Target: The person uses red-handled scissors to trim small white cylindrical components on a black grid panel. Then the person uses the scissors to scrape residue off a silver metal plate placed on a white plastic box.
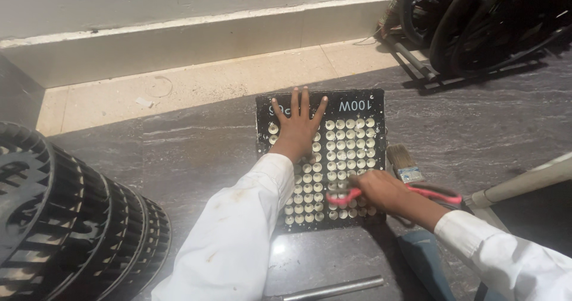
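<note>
Near edge of the floor: metal rod [333,289]. Right hand [381,192], fingers closed on pink-handled pliers [417,192], tip at the lens panel's [351,146] lower right rows. Left hand [296,128] flat, fingers spread, pressing its upper left. All lenses appear still seated; judged early. Paintbrush [403,163] just beside the panel's right edge. Black fan wheel [65,217] at left.
</note>
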{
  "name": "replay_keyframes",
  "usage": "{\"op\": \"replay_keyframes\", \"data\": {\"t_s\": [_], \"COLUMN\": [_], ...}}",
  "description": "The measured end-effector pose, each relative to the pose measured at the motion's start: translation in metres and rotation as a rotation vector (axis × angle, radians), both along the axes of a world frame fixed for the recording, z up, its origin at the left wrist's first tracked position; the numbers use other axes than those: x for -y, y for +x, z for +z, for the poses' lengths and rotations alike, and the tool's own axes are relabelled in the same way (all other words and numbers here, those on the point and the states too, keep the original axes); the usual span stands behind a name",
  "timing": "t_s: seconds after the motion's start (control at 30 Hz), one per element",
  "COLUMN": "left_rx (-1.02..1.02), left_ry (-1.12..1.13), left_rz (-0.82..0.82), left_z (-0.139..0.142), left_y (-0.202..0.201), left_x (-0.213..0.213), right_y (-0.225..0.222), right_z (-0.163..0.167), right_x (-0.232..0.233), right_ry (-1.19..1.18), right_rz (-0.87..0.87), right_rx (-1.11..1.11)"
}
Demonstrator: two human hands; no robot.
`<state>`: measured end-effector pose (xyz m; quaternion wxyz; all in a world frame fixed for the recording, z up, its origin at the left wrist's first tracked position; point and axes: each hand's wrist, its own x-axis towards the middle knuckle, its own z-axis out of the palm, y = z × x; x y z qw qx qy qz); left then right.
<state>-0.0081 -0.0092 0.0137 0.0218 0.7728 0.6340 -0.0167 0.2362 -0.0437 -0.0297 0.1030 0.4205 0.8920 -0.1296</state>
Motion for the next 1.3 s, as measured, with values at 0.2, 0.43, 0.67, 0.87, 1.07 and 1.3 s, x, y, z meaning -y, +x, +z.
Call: {"op": "replay_keyframes", "data": {"t_s": [0.2, 0.43, 0.67, 0.87, 1.07, 1.3], "left_rx": [0.010, 0.010, 0.031, 0.033, 0.026, -0.235], "left_ry": [-0.037, -0.019, -0.041, -0.030, -0.036, 0.497], "left_rz": [-0.002, -0.001, -0.010, 0.000, 0.006, 0.065], "left_z": [0.002, -0.001, 0.002, 0.003, -0.006, -0.036], "left_y": [-0.001, 0.000, -0.002, 0.000, -0.003, 0.010], "left_x": [-0.001, -0.001, -0.001, 0.001, -0.007, -0.021], "right_y": [0.009, 0.036, 0.056, 0.060, 0.070, 0.058], "right_z": [-0.008, -0.006, -0.004, -0.015, -0.023, -0.010], "right_x": [-0.011, -0.012, -0.010, -0.001, -0.007, -0.003], "right_ry": [0.075, 0.106, 0.135, 0.133, 0.123, 0.133], "right_rz": [-0.257, -0.257, -0.252, -0.302, -0.406, -0.125], "right_rx": [-0.143, -0.141, -0.055, 0.020, -0.096, -0.176]}}
